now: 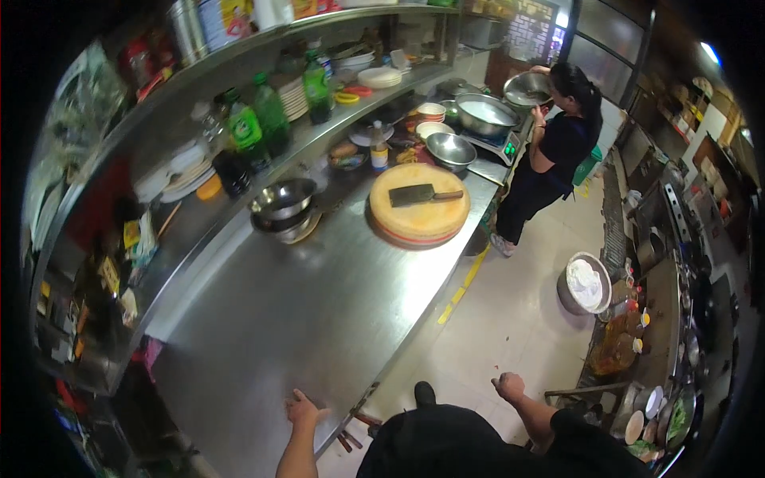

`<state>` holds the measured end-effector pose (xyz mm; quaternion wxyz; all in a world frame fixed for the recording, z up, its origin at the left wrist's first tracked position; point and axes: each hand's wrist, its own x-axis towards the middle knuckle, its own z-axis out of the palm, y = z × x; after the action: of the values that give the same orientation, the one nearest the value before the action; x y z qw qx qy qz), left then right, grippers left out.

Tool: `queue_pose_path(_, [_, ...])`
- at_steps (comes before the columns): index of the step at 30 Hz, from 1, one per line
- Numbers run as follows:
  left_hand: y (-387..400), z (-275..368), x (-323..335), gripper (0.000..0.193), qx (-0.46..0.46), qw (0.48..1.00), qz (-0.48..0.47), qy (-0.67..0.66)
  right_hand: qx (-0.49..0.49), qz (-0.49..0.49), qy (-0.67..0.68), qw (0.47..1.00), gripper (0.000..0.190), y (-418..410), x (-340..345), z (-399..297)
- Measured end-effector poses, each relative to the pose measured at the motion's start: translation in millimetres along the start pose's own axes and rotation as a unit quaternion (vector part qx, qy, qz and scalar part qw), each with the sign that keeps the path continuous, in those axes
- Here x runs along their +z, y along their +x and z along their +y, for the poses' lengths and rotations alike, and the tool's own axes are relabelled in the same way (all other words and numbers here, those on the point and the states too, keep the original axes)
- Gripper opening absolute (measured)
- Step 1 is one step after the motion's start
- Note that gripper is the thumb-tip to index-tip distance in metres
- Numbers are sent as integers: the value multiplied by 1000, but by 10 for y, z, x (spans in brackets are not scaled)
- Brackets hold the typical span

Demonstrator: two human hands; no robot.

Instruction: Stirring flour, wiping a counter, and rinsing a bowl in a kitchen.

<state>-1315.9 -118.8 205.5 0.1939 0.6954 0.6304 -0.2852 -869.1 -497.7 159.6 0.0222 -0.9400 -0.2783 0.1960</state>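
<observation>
My left hand [306, 410] is over the near end of a stainless steel table [299, 310], fingers spread and holding nothing; whether it touches the metal is hard to tell. Off to the right, my right hand [509, 387] hangs above the tiled floor with its fingers curled in, and no object shows in it. Farther along the table lies a round wooden chopping board [394, 224], a cleaver [412, 195] flat on top with its wooden handle to the right. Stacked metal bowls [282, 200] stand left of the board, and a metal bowl [451, 150] stands behind it.
A co-worker [556, 137] stands past the table's far end, holding a metal basin [527, 89] near a digital scale [499, 146]. A tub of white stuff [584, 285] is on the floor by several oil jugs [618, 352]. A shelf with green bottles [272, 119] runs along the left.
</observation>
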Motion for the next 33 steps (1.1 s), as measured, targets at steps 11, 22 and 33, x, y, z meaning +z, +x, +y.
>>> queue_pose_path(11, [114, -7, 35, 142, -61, 997, -36, 31, 19, -129, 80, 988, 45, 285, 150, 395])
queue_pose_path(22, [-22, 45, -121, 140, -22, 998, -47, 47, 103, -37, 161, 981, 42, -156, 290, 617])
queue_pose_path(33, [-44, -52, -96, 140, 32, 998, -9, 48, 116, -136, 136, 975, 45, -1190, 878, 423])
